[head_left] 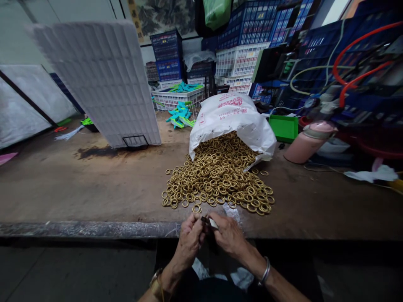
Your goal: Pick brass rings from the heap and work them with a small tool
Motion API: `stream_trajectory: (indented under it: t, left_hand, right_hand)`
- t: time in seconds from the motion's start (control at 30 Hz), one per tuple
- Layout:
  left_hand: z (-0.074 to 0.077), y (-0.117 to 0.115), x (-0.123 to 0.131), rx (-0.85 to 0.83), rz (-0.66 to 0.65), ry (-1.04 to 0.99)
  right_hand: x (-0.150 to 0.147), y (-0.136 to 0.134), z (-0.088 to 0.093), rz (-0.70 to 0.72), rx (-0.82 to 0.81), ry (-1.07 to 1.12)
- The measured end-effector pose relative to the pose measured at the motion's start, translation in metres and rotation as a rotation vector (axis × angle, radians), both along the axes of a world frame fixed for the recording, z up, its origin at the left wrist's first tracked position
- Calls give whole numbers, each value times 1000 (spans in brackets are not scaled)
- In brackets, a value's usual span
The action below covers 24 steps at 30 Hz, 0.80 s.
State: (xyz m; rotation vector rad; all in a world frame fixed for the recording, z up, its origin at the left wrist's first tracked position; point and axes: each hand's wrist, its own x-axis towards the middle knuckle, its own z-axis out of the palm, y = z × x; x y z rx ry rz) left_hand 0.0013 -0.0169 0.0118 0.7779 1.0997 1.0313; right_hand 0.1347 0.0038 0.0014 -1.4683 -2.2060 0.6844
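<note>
A large heap of brass-coloured rings (220, 180) spills from the mouth of a white sack (229, 115) onto the brown table (78, 193). At the table's front edge, just below the heap, my left hand (189, 237) is closed, its fingers pinched at a small dark piece (205, 220). My right hand (227, 235) is closed beside it, around a small tool with a pale part (213, 224) that meets the dark piece. The fingertips partly hide both items, so their exact shape is unclear.
A tall white padded panel (103, 84) stands at the left. Behind the heap lie turquoise and green pieces (180, 114) near a white crate (176, 98). A green tray (283, 128), a pink bottle (310, 141) and red hoses (362, 37) are at the right.
</note>
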Motion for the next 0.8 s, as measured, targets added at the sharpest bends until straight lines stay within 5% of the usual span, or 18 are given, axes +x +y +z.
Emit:
stream_trajectory:
  t: [0.27,0.43,0.57,0.8]
  left_hand:
    - [-11,-2,-2,-11,44,-30]
    - [1,-15,-6,-49,-36,-159]
    - [9,-20,-13,-140,14,-349]
    - [2,-14,-24,-230,94,-449]
  right_hand:
    - [-7,0,-4,-6,2,-203]
    - [-7,15,1,-133,-27,-344]
    - [-14,28,3,-113,43,-266]
    - [-42,30,2,-120,87,-278]
